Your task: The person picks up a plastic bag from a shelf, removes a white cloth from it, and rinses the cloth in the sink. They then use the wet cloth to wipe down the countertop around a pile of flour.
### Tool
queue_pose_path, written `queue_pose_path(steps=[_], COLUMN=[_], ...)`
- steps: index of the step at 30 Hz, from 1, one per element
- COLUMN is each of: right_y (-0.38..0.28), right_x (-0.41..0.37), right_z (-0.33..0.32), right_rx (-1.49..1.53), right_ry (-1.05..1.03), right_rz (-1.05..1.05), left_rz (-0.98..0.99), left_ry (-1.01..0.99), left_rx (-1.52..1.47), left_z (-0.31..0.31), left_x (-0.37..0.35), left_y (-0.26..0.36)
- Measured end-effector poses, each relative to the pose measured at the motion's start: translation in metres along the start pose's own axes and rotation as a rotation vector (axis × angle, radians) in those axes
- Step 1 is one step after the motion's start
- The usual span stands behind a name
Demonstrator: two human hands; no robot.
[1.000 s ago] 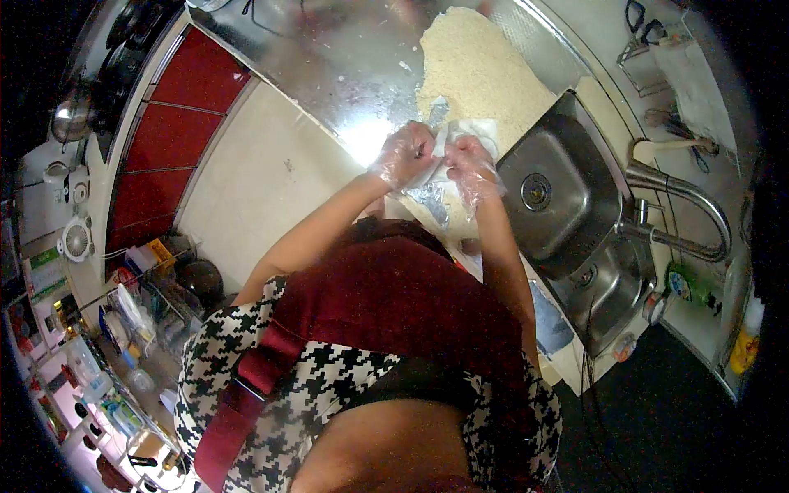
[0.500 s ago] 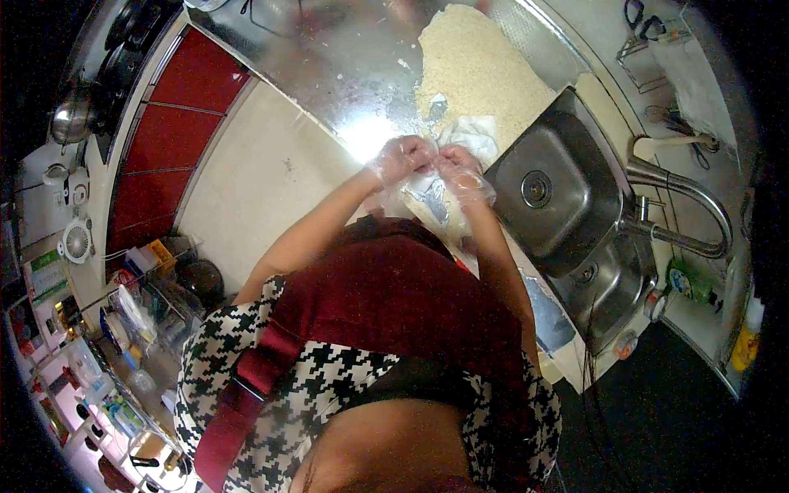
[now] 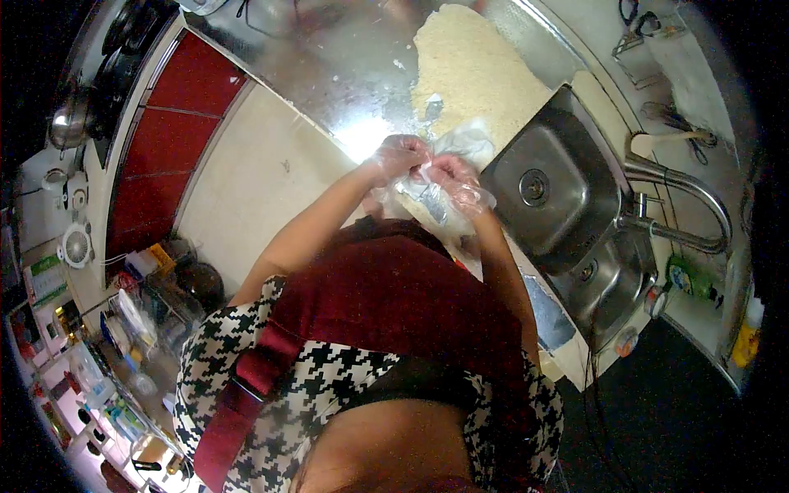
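Note:
Both of my hands wear clear, loose plastic gloves and meet near the counter's front edge. My left hand [image 3: 403, 156] is closed, its fingertips pinched together. Beside it, touching or nearly so, my right hand [image 3: 454, 177] has its fingers curled in the same way. A small whitish bit shows between the fingertips, too small to name. Just behind my right hand lies a crumpled white cloth or bag [image 3: 472, 140]. Below the hands is a crinkled silvery patch [image 3: 431, 197] on a pale surface.
A steel sink [image 3: 567, 177] with two basins and a curved faucet [image 3: 699, 185] are on the right. The silver counter surface [image 3: 329, 66] borders a tan speckled patch [image 3: 477, 70]. Red cabinet fronts [image 3: 185, 99] stand at left, and cluttered shelves [image 3: 107, 378] are at lower left.
My right hand has turned slightly and its fingers are curled tighter toward my left hand. The white cloth or bag behind it has shifted a little. The view moved slightly.

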State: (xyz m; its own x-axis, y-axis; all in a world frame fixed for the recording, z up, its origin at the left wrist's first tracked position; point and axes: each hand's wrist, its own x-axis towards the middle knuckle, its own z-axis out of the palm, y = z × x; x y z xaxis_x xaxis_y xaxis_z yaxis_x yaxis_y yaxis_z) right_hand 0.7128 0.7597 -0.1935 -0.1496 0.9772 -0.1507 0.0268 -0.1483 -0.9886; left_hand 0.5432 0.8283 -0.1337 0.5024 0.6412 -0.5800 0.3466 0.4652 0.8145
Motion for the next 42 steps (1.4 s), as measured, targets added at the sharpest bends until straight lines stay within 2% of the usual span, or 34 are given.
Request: queue_pose_path(steps=[1, 3, 4, 5, 6, 7, 9, 10, 11, 13, 14, 15, 17, 18, 19, 21, 22, 24, 25, 26, 27, 30, 33, 34, 35, 37, 40, 42], right_y=[0.001, 0.003, -0.021, -0.035, -0.045, -0.05, -0.05, -0.049, -0.047, -0.04, -0.035, -0.033, -0.043, -0.049, -0.044, -0.028, -0.028, -0.028, -0.027, -0.027, -0.026, -0.069, -0.066, -0.075, -0.086, -0.099, -0.1, -0.08], right_x=[0.002, 0.008, 0.006, 0.004, 0.001, -0.001, 0.003, 0.008, 0.013, 0.021, 0.018, 0.02, 0.024, 0.023, 0.027, 0.041, 0.045, 0.05, 0.051, 0.052, 0.054, 0.046, 0.049, 0.045, 0.047, 0.047, 0.048, 0.048], right_z=[0.001, 0.002, -0.006, -0.007, -0.006, -0.007, -0.014, -0.017, -0.018, -0.018, -0.015, -0.017, -0.012, -0.01, -0.011, -0.012, -0.014, -0.019, -0.025, -0.033, -0.037, -0.03, -0.041, -0.041, -0.051, -0.055, -0.067, -0.074], right_rx=[0.0, 0.011, -0.386, -0.385, -0.619, -0.854, -0.941, -1.03, -1.029, -0.873, -0.789, -0.79, -0.291, -0.153, -0.157, 0.07, 0.066, -0.151, -0.155, -0.139, -0.123, -0.202, -0.232, -0.239, -0.197, -0.169, -0.29, -0.357], right_ry=[0.002, 0.422, 0.462, 0.467, 0.566, 0.664, 0.667, 0.661, 0.666, 0.376, 0.43, 0.433, 0.464, 0.48, 0.478, 0.602, 0.597, 0.572, 0.567, 0.484, 0.402, 0.386, 0.319, 0.326, 0.331, 0.349, 0.428, 0.617], right_rz=[-0.004, -0.207, 0.045, 0.044, -0.051, -0.147, -0.188, -0.23, -0.232, 0.263, 0.145, 0.143, 0.164, 0.149, 0.146, 0.114, 0.112, 0.198, 0.194, 0.209, 0.22, 0.294, 0.186, 0.177, 0.217, 0.232, 0.253, -0.049], left_rz=[0.003, -0.013, -0.01, 0.111, 0.231, 0.236, 0.407, 0.329, 0.332, 0.217, 0.175, 0.178, 0.145, 0.122, 0.127, 0.532, 0.537, 0.268, 0.126, 0.036, 0.046, 0.09, 0.028, 0.109, 0.101, -0.04, 0.018, 0.051], left_ry=[0.0, 0.029, 0.026, 0.04, 0.053, 0.048, 0.115, 0.024, 0.022, -0.079, -0.097, -0.099, -0.102, -0.094, -0.095, 0.0, 0.004, 0.091, 0.132, 0.221, 0.222, 0.335, 0.402, 0.329, 0.334, 0.193, 0.119, 0.128], left_rx=[0.003, 0.016, 0.021, 0.079, 0.138, 0.144, -0.1, -0.156, -0.152, -0.869, -1.044, -1.044, -1.13, -1.172, -1.175, -0.276, -0.279, -0.716, -0.93, -0.883, -0.885, -0.689, -0.682, -0.715, -0.712, -0.909, -0.889, -0.837], left_z=[0.001, 0.003, 0.004, 0.005, 0.005, 0.006, 0.007, 0.0, -0.001, 0.0, 0.002, 0.0, -0.006, -0.009, -0.007, 0.002, 0.007, 0.02, 0.021, 0.013, 0.005, -0.009, -0.031, -0.034, -0.029, -0.025, -0.024, -0.015], left_x=[-0.003, -0.006, -0.004, -0.001, 0.0, -0.001, -0.003, 0.003, 0.008, 0.012, 0.014, 0.013, 0.006, 0.012, 0.017, 0.02, 0.018, 0.017, 0.016, 0.018, 0.015, -0.011, 0.022, 0.025, 0.031, 0.023, 0.038, 0.037], left_y=[0.006, 0.014, 0.014, 0.012, 0.011, 0.015, 0.021, 0.02, 0.019, 0.02, 0.026, 0.029, 0.033, 0.022, 0.011, -0.005, -0.004, -0.001, -0.001, 0.001, 0.001, 0.031, 0.006, 0.005, 0.017, 0.033, 0.025, 0.029])
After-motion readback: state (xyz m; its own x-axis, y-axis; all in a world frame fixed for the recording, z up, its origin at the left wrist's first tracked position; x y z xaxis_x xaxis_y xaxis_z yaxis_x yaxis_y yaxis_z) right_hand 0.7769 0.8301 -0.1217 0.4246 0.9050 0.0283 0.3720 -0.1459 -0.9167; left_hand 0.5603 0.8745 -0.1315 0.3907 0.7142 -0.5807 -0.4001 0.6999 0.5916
